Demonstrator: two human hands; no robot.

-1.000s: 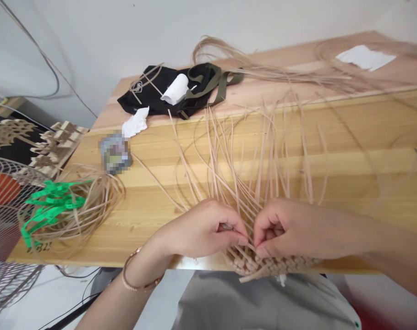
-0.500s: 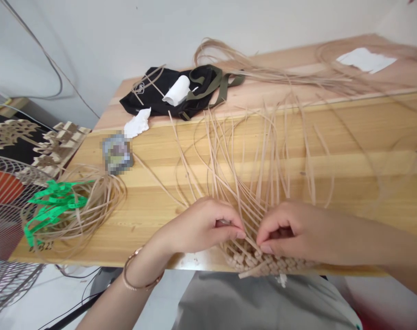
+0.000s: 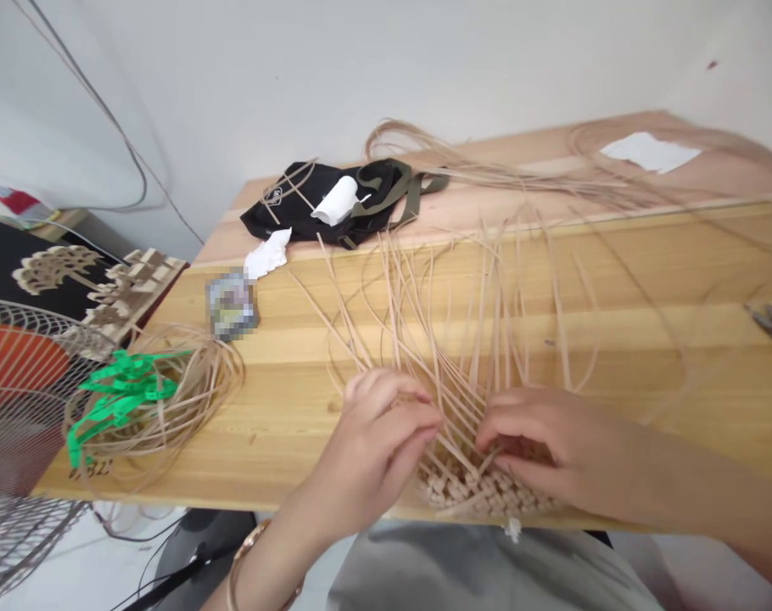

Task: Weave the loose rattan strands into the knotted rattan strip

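A woven piece of pale rattan strands [image 3: 453, 490] lies along the table's near edge, its lower part a tight lattice. Long loose strands [image 3: 395, 314] fan out from it toward the back of the table. My left hand [image 3: 386, 441] is at the left side of the weave, thumb and fingers closed together at a strand; the fingertips partly hide the grip. On the right, my right hand [image 3: 545, 441] pinches a strand just above the woven lattice, with its palm side covering part of the weave.
A coiled rattan bundle [image 3: 201, 382] with green ribbon [image 3: 128, 382] lies at left, beside a wire fan guard [image 3: 23, 390]. Behind are a black bag [image 3: 297, 204], white paper [image 3: 268, 253], a blurred box [image 3: 232, 305] and more strands [image 3: 488, 170]. Pliers [image 3: 771, 322] lie far right.
My left hand has turned, its fingers now pointing more upward, and moved slightly left of the weave. My right hand stays close to the lattice. The whole view has shifted a little.
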